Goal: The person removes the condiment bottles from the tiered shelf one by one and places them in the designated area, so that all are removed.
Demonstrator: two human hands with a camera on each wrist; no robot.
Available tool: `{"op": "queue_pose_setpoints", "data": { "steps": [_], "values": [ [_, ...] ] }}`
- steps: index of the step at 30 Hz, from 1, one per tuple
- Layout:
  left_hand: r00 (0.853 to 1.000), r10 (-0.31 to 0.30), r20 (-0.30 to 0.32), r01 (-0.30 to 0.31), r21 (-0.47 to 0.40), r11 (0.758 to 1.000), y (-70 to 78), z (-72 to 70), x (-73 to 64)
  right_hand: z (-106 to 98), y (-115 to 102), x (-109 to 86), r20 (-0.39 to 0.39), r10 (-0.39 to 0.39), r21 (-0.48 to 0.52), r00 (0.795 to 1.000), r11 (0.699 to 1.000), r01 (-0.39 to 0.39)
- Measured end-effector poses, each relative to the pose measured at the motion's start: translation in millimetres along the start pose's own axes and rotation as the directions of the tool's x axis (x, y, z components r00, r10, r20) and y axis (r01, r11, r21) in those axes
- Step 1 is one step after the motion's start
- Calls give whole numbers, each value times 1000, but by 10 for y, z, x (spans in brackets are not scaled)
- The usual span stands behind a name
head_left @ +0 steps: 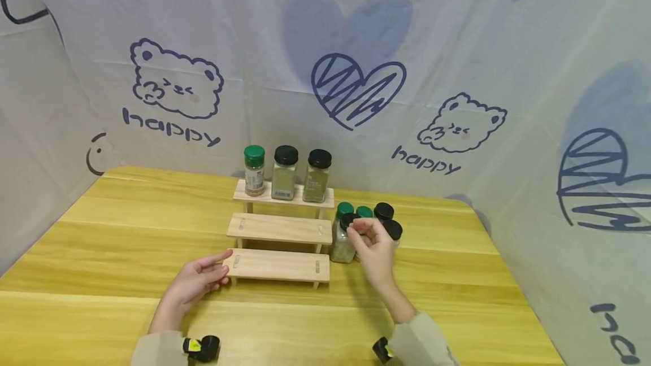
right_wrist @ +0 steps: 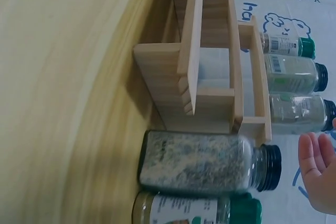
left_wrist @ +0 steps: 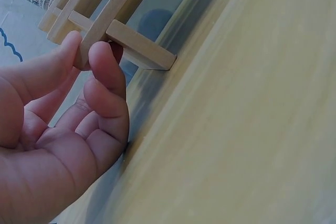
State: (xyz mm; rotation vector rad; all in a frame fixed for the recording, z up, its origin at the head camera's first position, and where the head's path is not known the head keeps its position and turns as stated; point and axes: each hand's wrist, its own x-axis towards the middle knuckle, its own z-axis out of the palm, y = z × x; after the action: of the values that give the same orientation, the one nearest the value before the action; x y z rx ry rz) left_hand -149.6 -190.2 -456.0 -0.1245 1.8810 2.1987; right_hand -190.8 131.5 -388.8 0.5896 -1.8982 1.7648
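A three-step wooden rack [head_left: 277,265] stands mid-table. My left hand [head_left: 192,282] pinches the left end of its lowest step; in the left wrist view the thumb and a finger [left_wrist: 107,66] grip the board's end. On the top step stand a green-capped spice jar [head_left: 254,173] and two black-capped jars [head_left: 285,175]. My right hand [head_left: 376,252] hovers by the black lid of a spice jar [head_left: 343,248] right of the rack. In the right wrist view, a gap separates its loosely bent fingers from that jar [right_wrist: 197,162], which stands upright and holds pale, speckled contents.
Behind that jar, several more spice jars with green lids [head_left: 344,209] and black lids [head_left: 383,210] are grouped close together. A printed white cloth [head_left: 269,106] hangs behind the wood-grain table [head_left: 127,230]. The rack's two lower steps hold no jars.
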Motion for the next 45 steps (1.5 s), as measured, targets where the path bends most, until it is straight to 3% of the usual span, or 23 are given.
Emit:
{"op": "queue_pose_setpoints", "data": {
  "steps": [7,12,25,33,40,45],
  "values": [
    [1000,6,16,-6,-22,1000,5,-1,12,158,-120,183,-11,-30,46,1000,999,30],
    [999,14,30,-13,-20,1000,-11,-6,18,271,-230,306,0,6,-18,1000,1000,-6],
    [1000,12,21,-12,-18,1000,-8,-9,0,461,-269,541,43,50,-85,998,995,-46],
    [1000,4,20,-4,-18,1000,-4,-12,-7,521,-307,675,121,79,-109,989,992,-66],
    [1000,4,16,-4,-15,1000,-4,-2,-11,547,72,816,102,59,-152,993,988,-43],
    [1000,-2,12,2,-14,1000,5,3,-13,560,80,884,114,45,-169,992,985,-25]
  ]
}}
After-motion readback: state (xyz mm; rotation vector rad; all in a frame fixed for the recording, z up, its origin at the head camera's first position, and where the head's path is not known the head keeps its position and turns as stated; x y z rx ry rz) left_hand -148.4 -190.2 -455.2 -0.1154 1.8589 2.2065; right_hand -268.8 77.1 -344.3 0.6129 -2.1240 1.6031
